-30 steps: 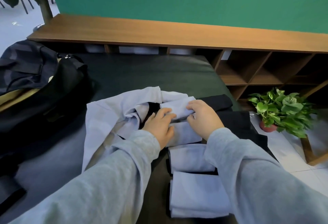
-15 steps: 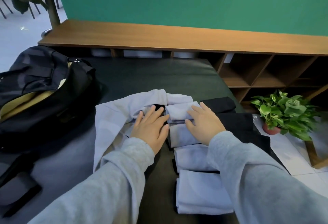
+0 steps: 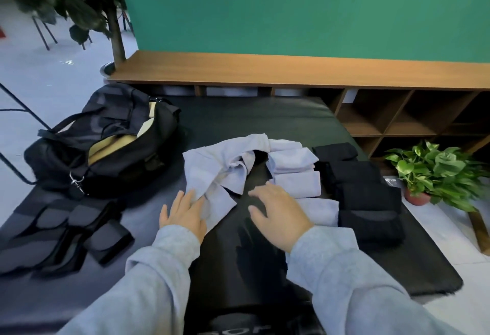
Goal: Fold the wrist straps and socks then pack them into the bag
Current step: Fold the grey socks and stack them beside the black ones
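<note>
The left hand (image 3: pixel 183 211) lies flat, fingers spread, on the loose pale socks (image 3: pixel 212 173) at centre frame; the right hand (image 3: pixel 278 210) hovers relaxed, holding nothing, and could knock the folded socks (image 3: pixel 294 173) just right of it. The open bag (image 3: pixel 106 143) waits upper left.

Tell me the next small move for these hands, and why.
Probably pick up a loose sock from the unfolded light pile with the left hand, which already rests on it. Both hands are open; the right hand holds nothing beside the folded light socks.

Studio-like room, green backdrop wall (image 3: pixel 291 8), wooden cubby shelf (image 3: pixel 397 122), potted plant (image 3: pixel 434 173)
</note>
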Tool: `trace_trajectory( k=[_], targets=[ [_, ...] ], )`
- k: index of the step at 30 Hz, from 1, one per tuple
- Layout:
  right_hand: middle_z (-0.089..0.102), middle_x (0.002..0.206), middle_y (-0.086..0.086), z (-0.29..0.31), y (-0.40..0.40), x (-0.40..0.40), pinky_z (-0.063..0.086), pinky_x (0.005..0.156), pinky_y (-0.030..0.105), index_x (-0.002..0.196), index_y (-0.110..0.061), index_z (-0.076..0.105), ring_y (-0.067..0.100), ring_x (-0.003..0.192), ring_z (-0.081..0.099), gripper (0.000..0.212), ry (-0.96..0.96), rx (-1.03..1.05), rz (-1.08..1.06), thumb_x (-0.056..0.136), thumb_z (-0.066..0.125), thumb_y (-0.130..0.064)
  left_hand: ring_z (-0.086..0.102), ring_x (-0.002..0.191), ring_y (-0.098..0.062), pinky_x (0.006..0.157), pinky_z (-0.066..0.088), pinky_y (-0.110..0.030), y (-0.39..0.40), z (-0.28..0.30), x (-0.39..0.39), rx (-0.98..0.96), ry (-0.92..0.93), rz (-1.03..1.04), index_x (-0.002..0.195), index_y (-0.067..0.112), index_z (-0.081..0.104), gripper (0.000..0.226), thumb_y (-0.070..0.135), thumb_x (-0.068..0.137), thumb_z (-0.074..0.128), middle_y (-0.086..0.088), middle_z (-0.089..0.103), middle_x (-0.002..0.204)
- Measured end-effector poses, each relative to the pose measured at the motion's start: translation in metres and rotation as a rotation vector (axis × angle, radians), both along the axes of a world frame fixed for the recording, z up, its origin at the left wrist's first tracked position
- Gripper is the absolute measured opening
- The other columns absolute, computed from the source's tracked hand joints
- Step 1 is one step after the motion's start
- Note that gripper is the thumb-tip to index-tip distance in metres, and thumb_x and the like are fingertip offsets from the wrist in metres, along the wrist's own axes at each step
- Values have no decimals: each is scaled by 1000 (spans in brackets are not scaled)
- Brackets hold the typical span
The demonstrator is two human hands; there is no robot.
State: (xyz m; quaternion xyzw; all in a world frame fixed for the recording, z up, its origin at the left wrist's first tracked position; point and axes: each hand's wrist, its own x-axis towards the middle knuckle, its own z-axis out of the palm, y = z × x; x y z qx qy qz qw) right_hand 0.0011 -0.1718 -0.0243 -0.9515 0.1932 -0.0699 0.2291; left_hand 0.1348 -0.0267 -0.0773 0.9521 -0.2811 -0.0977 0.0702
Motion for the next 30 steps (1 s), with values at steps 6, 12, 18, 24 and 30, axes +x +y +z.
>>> trace_trajectory(
  k=[6, 12, 18, 24, 30],
  targets=[
    [34, 149, -5, -31, 47, -15, 19, 112, 24, 141, -20, 39, 9, 141, 20, 45, 138, 129, 41, 98, 43, -32, 48, 116, -26, 93, 42, -30, 28, 0, -1, -200, 182, 35, 145, 24, 20, 61, 22, 90, 46, 12, 9, 154],
    [9, 158, -5, -44, 73, -23, 14, 116, 27, 150, -24, 18, 13, 145, 7, 60, 175, 152, 89, 97, 45, -29, 35, 131, -12, 96, 21, -8, 53, -5, -20, -526, 251, -129, 143, 13, 32, 57, 6, 90, 53, 13, 29, 137],
    [3, 158, -13, -53, 78, -25, 0, 118, 41, 149, -32, 20, 11, 145, -8, 65, 320, -13, 194, 92, 49, -43, 44, 118, -7, 101, 32, -17, 74, -20, -45, -680, 353, -129, 136, 15, 44, 53, -3, 88, 54, 19, 36, 128],
    [21, 152, -12, -58, 85, -32, 8, 117, 37, 144, -32, 31, 12, 141, 11, 55, 278, -97, 141, 93, 47, -45, 32, 134, -17, 104, 23, -16, 81, -22, -49, -591, 292, 34, 142, 13, 33, 57, 11, 90, 56, 1, 30, 148],
    [33, 139, -14, -57, 89, -34, 21, 107, 31, 138, -34, 39, 15, 130, 25, 45, 240, -97, 119, 93, 44, -38, -14, 143, -22, 114, 13, -38, 76, -1, -47, -205, 172, 190, 148, 35, 6, 76, 38, 88, 53, 0, -16, 156]
  ],
)
